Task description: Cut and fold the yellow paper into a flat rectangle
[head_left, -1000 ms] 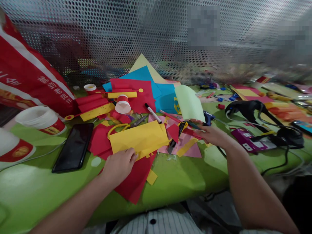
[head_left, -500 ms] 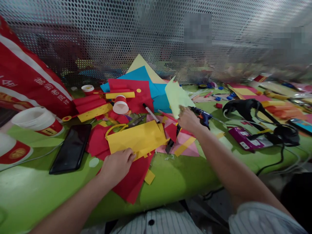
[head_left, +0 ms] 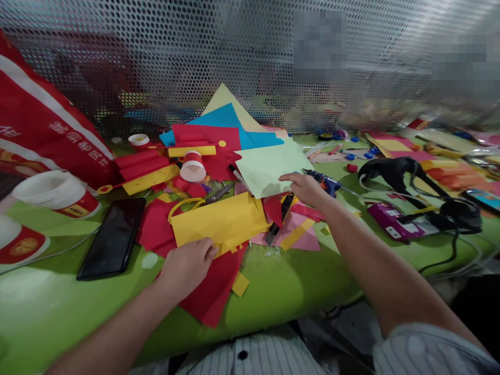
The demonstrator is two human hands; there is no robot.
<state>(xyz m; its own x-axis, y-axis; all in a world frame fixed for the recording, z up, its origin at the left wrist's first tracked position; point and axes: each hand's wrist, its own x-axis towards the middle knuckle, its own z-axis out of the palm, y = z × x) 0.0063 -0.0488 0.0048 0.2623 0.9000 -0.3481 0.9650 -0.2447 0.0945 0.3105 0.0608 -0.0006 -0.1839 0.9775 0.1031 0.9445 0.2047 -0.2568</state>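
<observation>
My left hand is closed at the near edge of a yellow paper sheet, its fingers curled against it. My right hand has its index finger stretched out over a pale green paper sheet. That sheet lies flat on the pile and partly covers a marker. Just behind my right hand is a blue glue gun. Scissors with yellow handles lie partly under the yellow sheet. A black utility knife rests on pink paper. Red paper is below my left hand.
A black phone, stacked paper cups and a red bag stand on the left. Red and blue sheets lean near the perforated metal screen. On the right lie a purple box, a black strap and cables.
The pale green sheet has come down from my right hand and now lies flat further left on the pile. My right hand's index finger has extended. My left hand stays in place.
</observation>
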